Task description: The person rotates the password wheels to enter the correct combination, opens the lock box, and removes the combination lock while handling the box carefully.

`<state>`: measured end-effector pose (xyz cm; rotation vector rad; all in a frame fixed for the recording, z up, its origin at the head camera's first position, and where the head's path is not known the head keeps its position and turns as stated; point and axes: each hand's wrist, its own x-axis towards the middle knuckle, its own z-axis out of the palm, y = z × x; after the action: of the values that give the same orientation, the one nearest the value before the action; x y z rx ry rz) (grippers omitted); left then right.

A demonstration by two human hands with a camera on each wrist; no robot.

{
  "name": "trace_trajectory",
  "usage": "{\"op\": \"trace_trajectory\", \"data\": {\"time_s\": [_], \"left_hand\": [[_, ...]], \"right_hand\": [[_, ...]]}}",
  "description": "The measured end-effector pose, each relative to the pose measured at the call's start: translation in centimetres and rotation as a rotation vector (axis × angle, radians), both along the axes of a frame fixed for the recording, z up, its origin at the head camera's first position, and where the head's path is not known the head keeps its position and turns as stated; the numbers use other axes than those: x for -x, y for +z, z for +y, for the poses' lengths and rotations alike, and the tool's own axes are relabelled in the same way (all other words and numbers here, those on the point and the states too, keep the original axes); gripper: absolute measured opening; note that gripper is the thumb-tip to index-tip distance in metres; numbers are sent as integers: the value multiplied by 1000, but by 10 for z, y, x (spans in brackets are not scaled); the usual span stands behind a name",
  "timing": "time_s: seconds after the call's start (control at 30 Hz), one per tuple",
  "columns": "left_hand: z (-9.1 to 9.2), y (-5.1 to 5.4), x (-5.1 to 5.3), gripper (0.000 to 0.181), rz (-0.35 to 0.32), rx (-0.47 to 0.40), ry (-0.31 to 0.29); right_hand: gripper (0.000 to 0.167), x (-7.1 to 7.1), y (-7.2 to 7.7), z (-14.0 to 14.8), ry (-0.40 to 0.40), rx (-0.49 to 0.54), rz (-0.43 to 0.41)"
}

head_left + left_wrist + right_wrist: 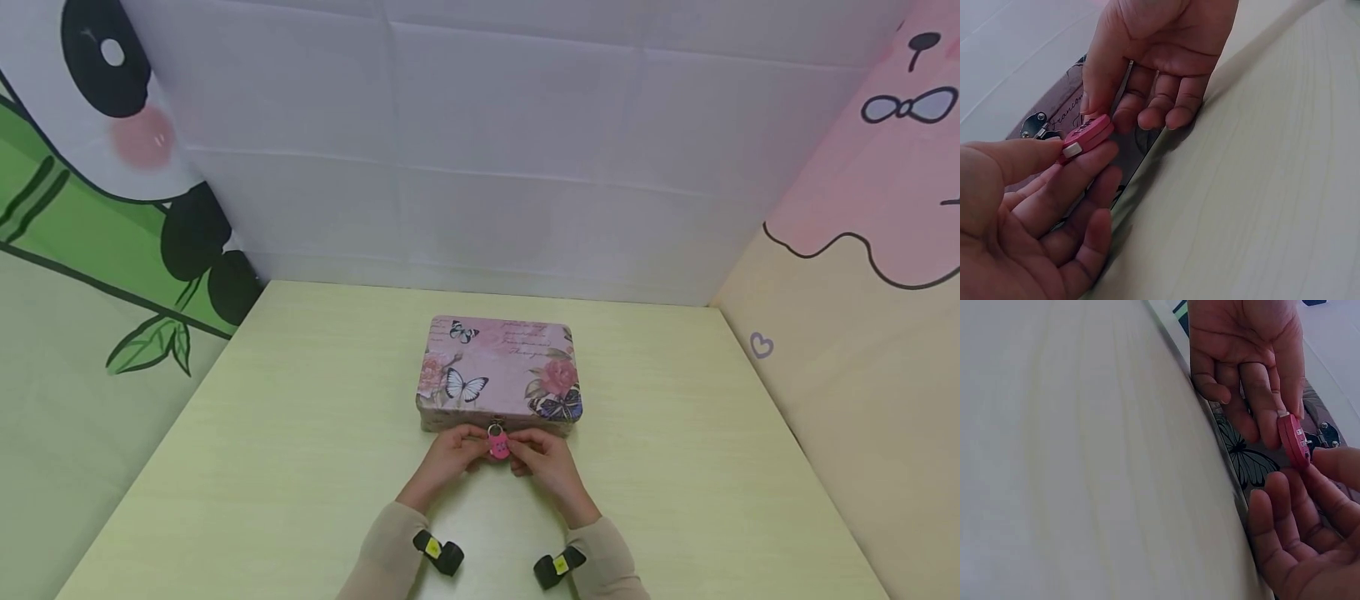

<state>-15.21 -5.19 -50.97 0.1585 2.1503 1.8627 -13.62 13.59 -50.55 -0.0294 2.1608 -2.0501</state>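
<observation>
A pink combination padlock [498, 445] hangs by its shackle at the front clasp [1035, 127] of a pink tin box [498, 367] printed with butterflies and roses. The box lid is down. My left hand [452, 457] pinches the padlock from the left, thumb and index finger at its side where a white button shows in the left wrist view. From the other side my right hand [550, 463] pinches it between thumb and index finger. The remaining fingers of both hands curl loosely below. Small number dials face up on the padlock [1295, 440] in the right wrist view.
The box stands on a pale wood-grain table [300, 467]. Behind the table rises a white cloth backdrop [487, 167]. Painted panels flank it, a green and white one [90, 183] at left and a pink and cream one [855, 217] at right.
</observation>
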Motion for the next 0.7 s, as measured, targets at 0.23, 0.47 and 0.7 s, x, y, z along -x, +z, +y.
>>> {"op": "trace_trajectory", "data": {"time_s": [0.23, 0.47, 0.7], "left_hand": [[1, 0, 0, 17, -6, -7, -12], [2, 1, 0, 14, 8, -12, -18], [3, 2, 2, 15, 29, -13, -3]], "right_hand": [[25, -1, -1, 2, 12, 4, 13], [32, 0, -1, 5, 56, 42, 4], [37, 2, -3, 7, 67, 40, 25]]}}
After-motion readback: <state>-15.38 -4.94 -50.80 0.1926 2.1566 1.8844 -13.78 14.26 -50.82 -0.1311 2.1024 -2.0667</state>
